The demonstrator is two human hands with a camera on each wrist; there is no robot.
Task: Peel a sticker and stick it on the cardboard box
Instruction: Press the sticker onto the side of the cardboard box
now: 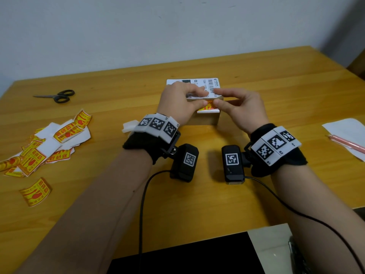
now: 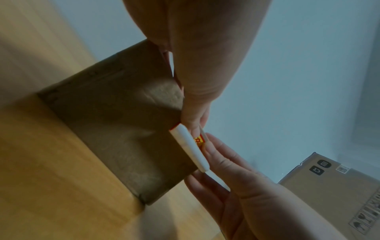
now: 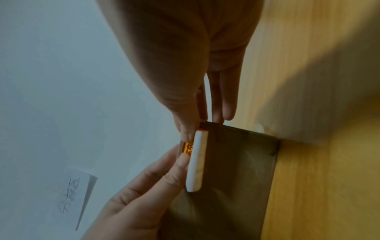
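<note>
Left hand (image 1: 178,101) over the cardboard box (image 1: 203,119), thumb and forefinger pinched together on the left end of the sticker (image 1: 207,108). Sticker directly under both sets of fingertips, at the near top edge of the box, long axis running left to right from one pinch to the other; white backing (image 2: 190,148) curled into a roll along the near side. Right hand (image 1: 242,110) pinched on the right end, remaining fingers loosely extended. Both hands equally near.

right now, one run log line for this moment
left hand: pinches sticker | right hand: pinches sticker | cardboard box: on table, sticker at top front edge
</note>
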